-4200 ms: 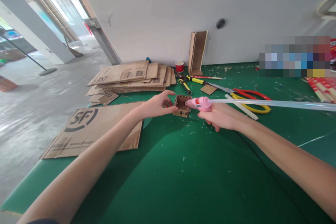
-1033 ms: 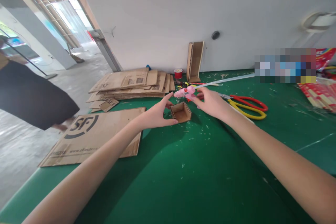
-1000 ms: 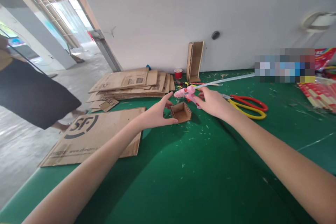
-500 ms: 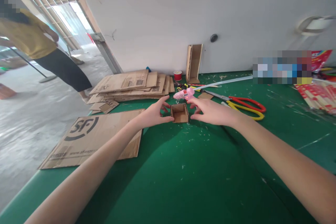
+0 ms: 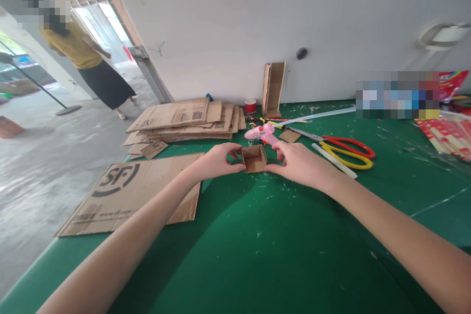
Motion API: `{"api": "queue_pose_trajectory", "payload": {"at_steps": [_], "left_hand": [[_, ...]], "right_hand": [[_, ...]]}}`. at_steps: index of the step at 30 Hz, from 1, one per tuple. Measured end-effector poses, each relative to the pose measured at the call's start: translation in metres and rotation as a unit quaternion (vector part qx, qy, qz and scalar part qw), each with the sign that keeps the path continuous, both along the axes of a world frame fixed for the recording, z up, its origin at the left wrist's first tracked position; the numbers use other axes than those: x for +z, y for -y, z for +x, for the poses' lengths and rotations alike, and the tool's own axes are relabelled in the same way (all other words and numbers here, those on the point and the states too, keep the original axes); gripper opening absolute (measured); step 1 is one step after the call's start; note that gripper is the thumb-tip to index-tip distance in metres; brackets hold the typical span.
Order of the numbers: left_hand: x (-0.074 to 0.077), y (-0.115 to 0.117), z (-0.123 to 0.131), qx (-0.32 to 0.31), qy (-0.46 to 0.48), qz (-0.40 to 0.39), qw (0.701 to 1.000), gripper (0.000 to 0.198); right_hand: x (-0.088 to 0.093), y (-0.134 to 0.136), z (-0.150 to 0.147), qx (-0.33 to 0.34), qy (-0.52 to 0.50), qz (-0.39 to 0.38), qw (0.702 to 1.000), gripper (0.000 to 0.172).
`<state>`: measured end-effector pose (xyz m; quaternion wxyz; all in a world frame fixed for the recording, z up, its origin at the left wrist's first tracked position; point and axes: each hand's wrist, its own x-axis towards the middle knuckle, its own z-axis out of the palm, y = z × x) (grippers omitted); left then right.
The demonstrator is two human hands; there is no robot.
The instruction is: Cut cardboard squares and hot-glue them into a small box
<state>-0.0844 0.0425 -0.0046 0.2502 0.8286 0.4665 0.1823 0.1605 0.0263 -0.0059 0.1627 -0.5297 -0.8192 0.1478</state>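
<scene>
A small open cardboard box point(image 5: 254, 159) sits on the green table point(image 5: 235, 255), its inside facing me. My left hand point(image 5: 222, 161) is closed on its left side, thumb at the lower corner. From the right, my right hand point(image 5: 294, 163) grips the opposite side with thumb and curled fingers. Just behind the box lies a pink glue gun point(image 5: 261, 131) with a long clear stick coming out of its back. A small flat cardboard piece point(image 5: 289, 136) lies to the right of the glue gun.
Red-and-yellow scissors point(image 5: 346, 149) and a white strip point(image 5: 334, 161) lie right. Stacked cardboard point(image 5: 176, 117) and a printed sheet point(image 5: 147, 191) are left. A red spool point(image 5: 250, 105) and tall cardboard box point(image 5: 274, 89) stand behind. A person point(image 5: 84, 54) walks at far left.
My fingers have closed in on the box from both sides, and the box has tilted slightly. The right hand has shifted, showing more of the white strip. The person has moved farther off.
</scene>
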Motion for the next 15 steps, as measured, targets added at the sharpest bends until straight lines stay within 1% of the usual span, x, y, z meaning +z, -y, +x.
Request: {"api": "queue_pose_trajectory", "payload": {"at_steps": [3, 4, 7, 11, 13, 15], "left_hand": [[-0.001, 0.000, -0.001, -0.003, -0.004, 0.004, 1.000, 0.057], [-0.001, 0.000, -0.002, -0.001, -0.005, 0.007, 1.000, 0.059], [-0.003, -0.001, -0.002, -0.002, -0.009, 0.011, 1.000, 0.061], [-0.003, 0.000, -0.002, -0.010, -0.011, 0.016, 1.000, 0.061], [-0.002, 0.000, -0.002, -0.011, -0.017, 0.016, 1.000, 0.061], [-0.001, 0.000, -0.002, -0.013, -0.022, 0.013, 1.000, 0.062]], "right_hand": [[0.005, 0.009, 0.002, 0.009, 0.033, -0.008, 0.999, 0.028], [0.007, 0.011, 0.003, 0.018, 0.045, -0.009, 0.999, 0.024], [0.014, 0.013, 0.004, 0.022, 0.086, 0.008, 0.996, 0.024], [0.015, 0.009, 0.008, 0.017, 0.126, 0.035, 0.991, 0.020], [0.015, 0.007, 0.011, 0.020, 0.115, 0.063, 0.991, 0.019], [0.017, 0.006, 0.013, 0.018, 0.073, 0.089, 0.993, 0.017]]}}
